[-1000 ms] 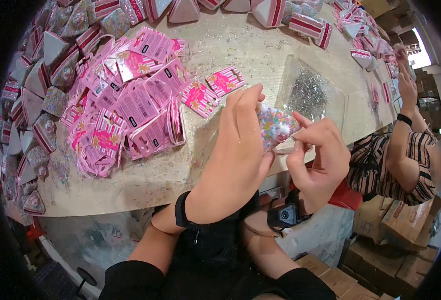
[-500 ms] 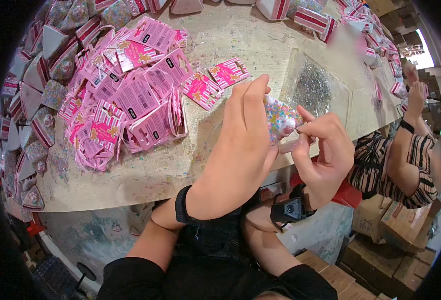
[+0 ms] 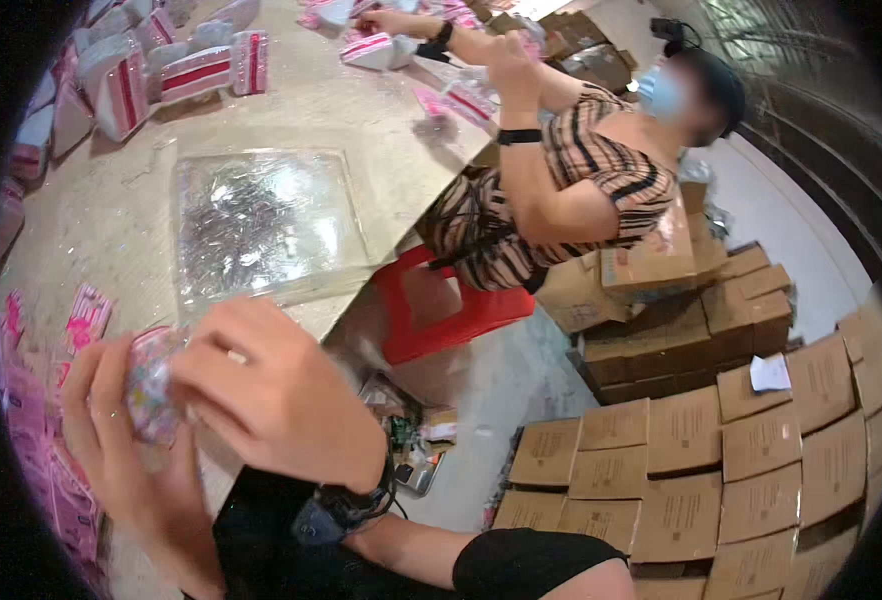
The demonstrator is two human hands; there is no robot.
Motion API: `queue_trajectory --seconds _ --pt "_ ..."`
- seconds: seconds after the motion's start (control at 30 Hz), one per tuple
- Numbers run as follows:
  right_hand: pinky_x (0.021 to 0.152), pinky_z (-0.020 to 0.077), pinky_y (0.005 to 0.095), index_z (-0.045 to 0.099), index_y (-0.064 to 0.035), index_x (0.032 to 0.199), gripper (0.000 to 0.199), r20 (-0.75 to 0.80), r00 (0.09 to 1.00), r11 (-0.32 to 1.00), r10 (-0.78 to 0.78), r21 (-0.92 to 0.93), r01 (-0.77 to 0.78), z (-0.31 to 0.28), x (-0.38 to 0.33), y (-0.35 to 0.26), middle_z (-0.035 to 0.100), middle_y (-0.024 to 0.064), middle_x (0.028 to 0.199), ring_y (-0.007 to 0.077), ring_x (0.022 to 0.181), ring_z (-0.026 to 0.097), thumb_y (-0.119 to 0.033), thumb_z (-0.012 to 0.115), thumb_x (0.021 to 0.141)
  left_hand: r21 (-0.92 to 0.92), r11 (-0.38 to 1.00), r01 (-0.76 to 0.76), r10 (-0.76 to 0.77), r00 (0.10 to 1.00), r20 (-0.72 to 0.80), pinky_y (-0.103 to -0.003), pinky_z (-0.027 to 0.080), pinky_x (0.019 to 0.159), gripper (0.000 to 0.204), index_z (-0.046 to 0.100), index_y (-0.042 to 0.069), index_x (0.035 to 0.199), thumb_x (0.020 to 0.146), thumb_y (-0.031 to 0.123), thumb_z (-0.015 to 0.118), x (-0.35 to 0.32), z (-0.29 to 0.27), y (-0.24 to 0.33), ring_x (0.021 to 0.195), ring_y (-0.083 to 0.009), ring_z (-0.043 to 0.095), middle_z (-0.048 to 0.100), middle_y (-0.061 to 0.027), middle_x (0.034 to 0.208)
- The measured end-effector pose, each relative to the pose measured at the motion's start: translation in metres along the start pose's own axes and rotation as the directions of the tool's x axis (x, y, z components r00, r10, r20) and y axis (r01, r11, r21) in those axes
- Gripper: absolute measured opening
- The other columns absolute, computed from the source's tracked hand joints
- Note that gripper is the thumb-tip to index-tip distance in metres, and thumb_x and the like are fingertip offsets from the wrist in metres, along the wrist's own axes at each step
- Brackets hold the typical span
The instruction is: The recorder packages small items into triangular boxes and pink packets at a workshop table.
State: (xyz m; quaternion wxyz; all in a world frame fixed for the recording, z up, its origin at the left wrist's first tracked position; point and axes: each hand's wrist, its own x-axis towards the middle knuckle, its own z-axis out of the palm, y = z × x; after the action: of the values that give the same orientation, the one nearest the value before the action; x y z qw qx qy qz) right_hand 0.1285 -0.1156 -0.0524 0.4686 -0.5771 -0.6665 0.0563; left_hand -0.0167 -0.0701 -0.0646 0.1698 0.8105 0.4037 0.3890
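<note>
At the lower left, my left hand [image 3: 106,430] wraps its fingers round a small cake-slice ornament [image 3: 151,395] coated in multicoloured sprinkles. My right hand [image 3: 276,390] bends over the ornament's right side, fingers curled in against it. Whatever those fingertips pinch is hidden and slightly blurred. Just beyond both hands, a clear shallow tray [image 3: 336,205] on the table holds a heap of thin silvery metal pieces [image 3: 226,235].
Pink printed cards [image 3: 36,430] lie left of my hands. White-and-pink cake-slice ornaments [image 3: 121,90] line the far table. A co-worker in a striped top [image 3: 581,205] works across the table edge, by a red stool [image 3: 401,330]. Cardboard boxes [image 3: 676,430] are stacked to the right.
The view has swung to the right, so my hands now sit lower left and the co-worker and boxes show more. The ornament stays in my left hand; my right hand is still at it.
</note>
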Motion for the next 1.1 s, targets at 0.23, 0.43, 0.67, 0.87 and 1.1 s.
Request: queue_trajectory --seconds 0.23,0.43,0.67,0.87,1.1 --pt "0.059 0.0484 0.027 0.061 -0.0023 0.092 0.03 0.031 0.971 0.91 0.237 0.344 -0.233 -0.032 -0.005 0.013 0.06 0.0061 0.075 0.0169 0.065 0.063 -0.005 0.08 0.069 0.026 0.986 -0.167 0.167 0.986 0.005 -0.044 0.041 0.102 0.051 0.059 0.006 0.12 0.071 -0.003 0.067 0.001 0.013 0.01 0.12 -0.0331 0.05 0.054 -0.0135 0.125" --pt "0.048 0.0416 0.0226 0.054 -0.0032 0.068 0.034 0.232 0.916 0.885 0.328 0.265 -0.384 -0.025 0.001 0.031 0.059 0.0022 0.062 0.0079 0.052 0.058 -0.015 0.086 0.066 0.102 0.953 -0.287 0.28 0.957 0.079 -0.047 0.041 0.103 0.056 0.059 0.012 0.124 0.072 -0.01 0.066 0.01 -0.003 0.012 0.127 -0.035 0.047 0.056 -0.0101 0.128" --pt "0.047 0.0426 0.0247 0.064 -0.0014 0.078 0.012 0.266 0.951 0.87 0.155 0.419 -0.259 -0.021 0.001 0.038 0.06 0.004 0.059 0.0124 0.05 0.059 -0.01 0.069 0.085 0.07 0.965 -0.253 0.257 0.964 -0.061 -0.048 0.036 0.107 0.055 0.052 0.005 0.131 0.078 0.0 0.065 0.008 0.018 0.003 0.128 -0.0373 0.046 0.05 -0.0157 0.137" --pt "0.042 0.0435 0.0237 0.059 0.0021 0.069 0.024 0.352 0.929 0.693 0.116 0.641 -0.33 -0.028 0.006 0.043 0.059 0.0051 0.058 0.012 0.044 0.059 -0.006 0.054 0.092 -0.095 0.978 -0.186 0.172 0.976 -0.134 -0.049 0.032 0.109 0.069 0.041 0.0 0.138 0.076 0.01 0.069 0.021 0.019 0.003 0.131 -0.0371 0.042 0.042 -0.0194 0.144" --pt "0.054 0.0405 0.0302 0.052 -0.0021 0.08 0.019 0.135 0.981 0.368 -0.142 0.927 -0.074 -0.01 0.0 0.076 0.055 0.0061 0.078 0.0119 0.064 0.054 -0.015 0.051 0.094 -0.237 0.939 0.251 -0.282 0.954 -0.106 -0.045 0.024 0.114 0.103 0.018 0.0 0.149 0.064 0.008 0.076 0.013 0.019 -0.006 0.138 -0.0345 0.031 0.034 -0.0209 0.147"
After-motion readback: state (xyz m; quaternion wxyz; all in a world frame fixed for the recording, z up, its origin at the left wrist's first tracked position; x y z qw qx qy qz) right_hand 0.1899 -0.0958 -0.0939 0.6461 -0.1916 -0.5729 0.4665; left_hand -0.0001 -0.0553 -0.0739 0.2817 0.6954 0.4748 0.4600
